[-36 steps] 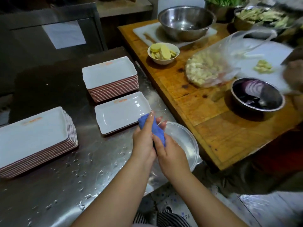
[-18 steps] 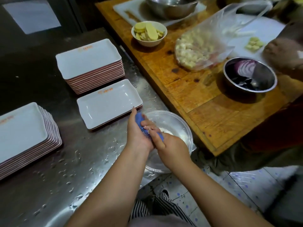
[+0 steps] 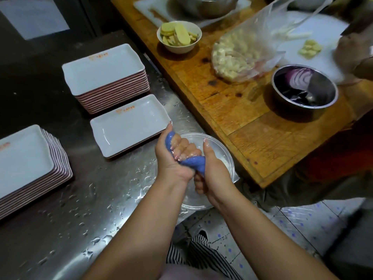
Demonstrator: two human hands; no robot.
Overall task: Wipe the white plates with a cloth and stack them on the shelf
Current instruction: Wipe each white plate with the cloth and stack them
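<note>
Twisted tighter since before: blue cloth (image 3: 193, 163), gripped by left hand (image 3: 173, 156) and right hand (image 3: 212, 174) over glass bowl (image 3: 226, 156); single white plate (image 3: 129, 124) near left.

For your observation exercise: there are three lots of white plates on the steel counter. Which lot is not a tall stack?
The low lot, nearest the hands wringing the blue cloth. The far stack and the left stack are many plates high.
</note>
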